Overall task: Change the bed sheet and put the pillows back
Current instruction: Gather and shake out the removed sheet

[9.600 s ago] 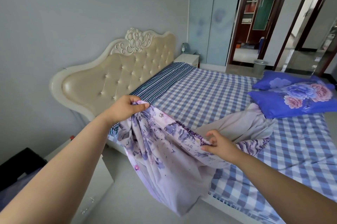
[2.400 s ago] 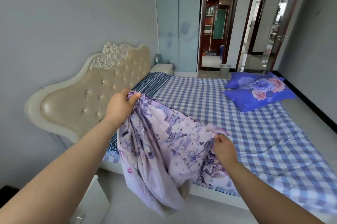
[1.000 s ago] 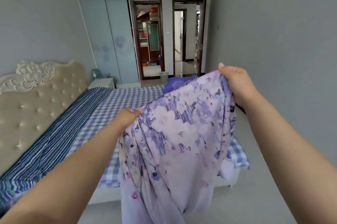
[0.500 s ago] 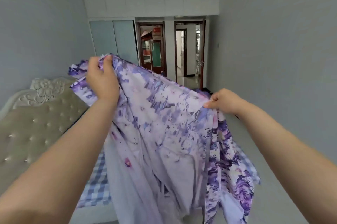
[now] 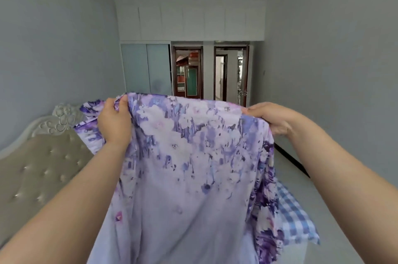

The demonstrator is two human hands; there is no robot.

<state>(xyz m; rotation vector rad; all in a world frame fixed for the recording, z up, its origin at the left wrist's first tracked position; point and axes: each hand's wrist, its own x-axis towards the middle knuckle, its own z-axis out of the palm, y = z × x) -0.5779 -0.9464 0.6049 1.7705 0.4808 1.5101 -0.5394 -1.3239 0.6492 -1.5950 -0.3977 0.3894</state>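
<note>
Both hands were clamped on the top edge of the purple floral sheet (image 5: 189,156), left hand (image 5: 114,122) left of centre and right hand (image 5: 271,118) at centre right, so it hung like a curtain across the middle of the frame. It hid most of the bed, with only the checked sheet (image 5: 295,218) poking out at lower right and the headboard (image 5: 43,156) at far left. I'd say the trick here was finding the real corners, spreading the arms wide, then flicking it out flat.
</note>
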